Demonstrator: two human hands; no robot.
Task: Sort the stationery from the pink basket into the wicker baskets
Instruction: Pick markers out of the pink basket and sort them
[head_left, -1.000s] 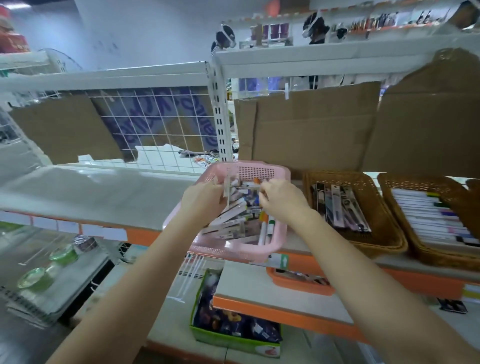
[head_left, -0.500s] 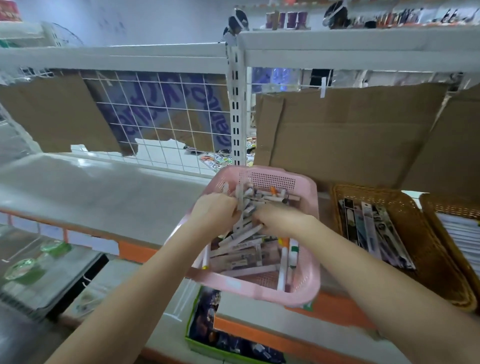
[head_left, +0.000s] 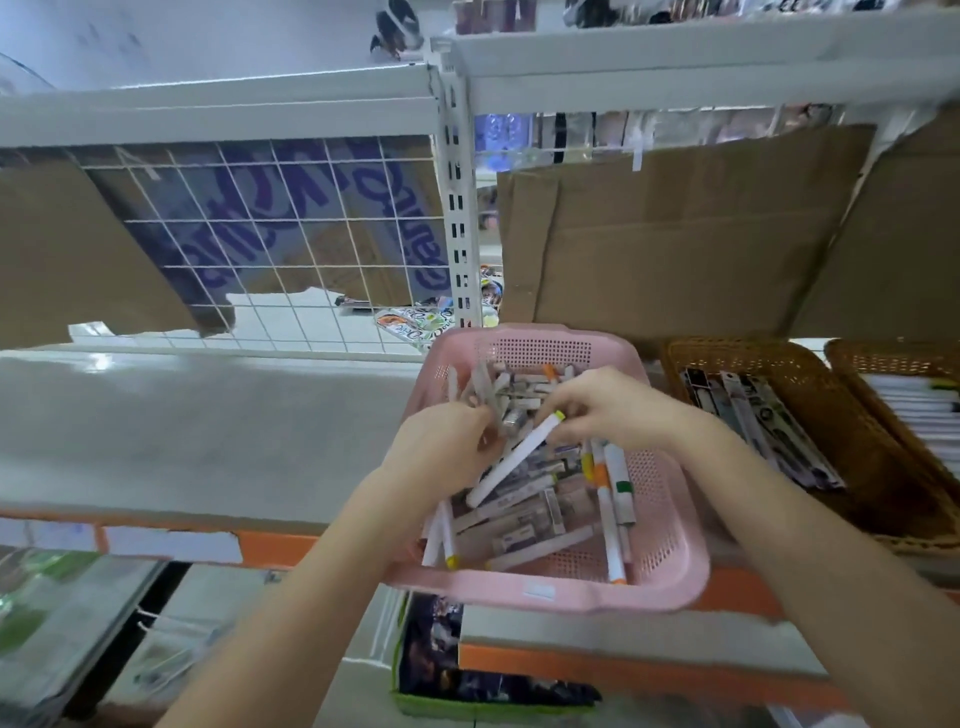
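Here both forearms reach forward and up from the bottom of the frame, meeting over the pink basket (head_left: 670, 582), which sits on the grey shelf (head_left: 182, 431) with its near rim overhanging the orange front edge. The left hand (head_left: 447, 447) is curled, back of the hand toward the camera, its fingertips buried among the stationery at the basket's left side; what it pinches is hidden by the knuckles, so I cannot tell whether it holds anything. The right hand (head_left: 608, 405) arches over the pile from the right, fingers bent downward, and grips the yellow-capped end of a white marker (head_left: 511, 460), which slants down toward the left, lifted above the heap. More markers and flat packaged items lie jumbled in the basket; motion blur makes their labels unreadable.

Just right of the pink basket stands a wicker basket (head_left: 852, 499) holding long packaged items, and a second wicker basket (head_left: 883, 364) beside it is cut off by the right edge, its contents only partly seen. Cardboard sheets (head_left: 675, 234) hang behind.
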